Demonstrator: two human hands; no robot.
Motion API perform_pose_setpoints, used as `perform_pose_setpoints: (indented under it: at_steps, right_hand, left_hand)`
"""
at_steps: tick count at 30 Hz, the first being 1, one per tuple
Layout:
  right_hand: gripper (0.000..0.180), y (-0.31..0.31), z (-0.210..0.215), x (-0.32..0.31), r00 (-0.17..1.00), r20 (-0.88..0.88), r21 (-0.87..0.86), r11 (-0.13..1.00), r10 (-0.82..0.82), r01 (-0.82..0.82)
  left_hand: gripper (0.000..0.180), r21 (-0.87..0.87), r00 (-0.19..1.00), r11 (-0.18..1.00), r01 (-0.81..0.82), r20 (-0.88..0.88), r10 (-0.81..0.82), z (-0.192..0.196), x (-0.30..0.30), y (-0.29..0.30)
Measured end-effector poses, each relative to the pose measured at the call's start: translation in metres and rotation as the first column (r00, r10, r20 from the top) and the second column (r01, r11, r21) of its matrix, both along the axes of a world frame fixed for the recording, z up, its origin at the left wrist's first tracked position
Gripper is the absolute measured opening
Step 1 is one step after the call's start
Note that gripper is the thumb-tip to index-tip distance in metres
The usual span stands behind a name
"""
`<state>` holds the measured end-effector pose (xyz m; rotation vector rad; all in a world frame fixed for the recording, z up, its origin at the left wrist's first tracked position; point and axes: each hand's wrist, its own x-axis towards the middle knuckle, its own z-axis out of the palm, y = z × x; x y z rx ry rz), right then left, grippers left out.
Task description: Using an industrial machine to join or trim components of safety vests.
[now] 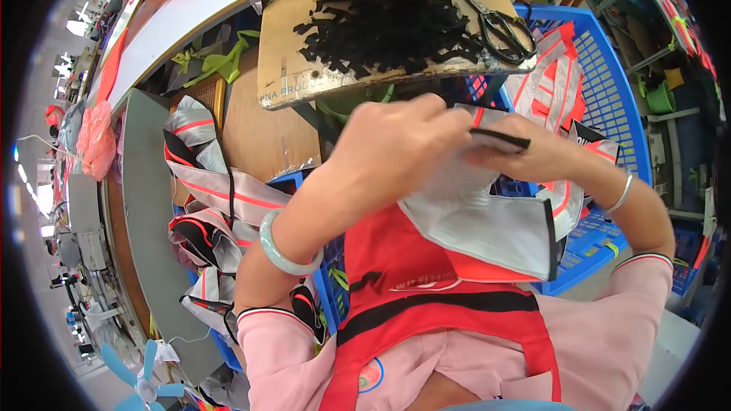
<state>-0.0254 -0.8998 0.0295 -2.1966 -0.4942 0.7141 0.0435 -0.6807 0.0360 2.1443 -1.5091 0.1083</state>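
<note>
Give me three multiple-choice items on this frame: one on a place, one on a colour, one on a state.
1. Where do the scissors lie?
A. on the wooden board beside the pile of black strips
B. in the blue basket
C. on the person's lap

2. What colour is the bangle on the left wrist?
A. red
B. pale green
C. black

3. What is the state of the black strip at the hands?
A. lying loose on the board
B. pinched between both hands against the grey fabric piece
C. hanging from the scissors

Answers:
1 A, the scissors rest on the wooden board right of the pile of black strips.
2 B, the bangle shows pale green.
3 B, left hand and right hand meet at the strip over the grey fabric piece.
</note>
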Motion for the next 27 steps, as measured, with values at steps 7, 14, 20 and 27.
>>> perform_pose_setpoints:
  at_steps: [7, 14, 20, 27]
  right_hand:
    - [0.039, 0.004, -0.028, -0.003, 0.848, -0.097, 0.456, 0.734, -0.52, 0.503]
    - [0.041, -0.013, -0.05, 0.031, 0.811, -0.098, 0.662, 0.57, -0.577, 0.486]
    - [0.036, 0.006, -0.068, 0.051, 0.586, -0.296, 0.697, 0.248, -0.754, 0.673]
    - [0.036, 0.003, -0.071, 0.067, 0.505, -0.334, 0.676, 0.171, -0.796, 0.717]
  left_hand:
    - [0.015, -0.243, 0.647, 0.908, -0.341, -0.762, 0.039, -0.02, 0.035, 0.018]
    - [0.022, -0.276, 0.17, 0.808, -0.521, -0.961, -0.218, -0.033, 0.073, 0.0]
    - [0.015, -0.251, 0.332, 0.821, -0.513, -0.94, -0.08, -0.036, 0.098, -0.006]
    - [0.016, -0.205, 0.245, 0.781, -0.59, -0.967, -0.068, -0.039, 0.115, -0.011]
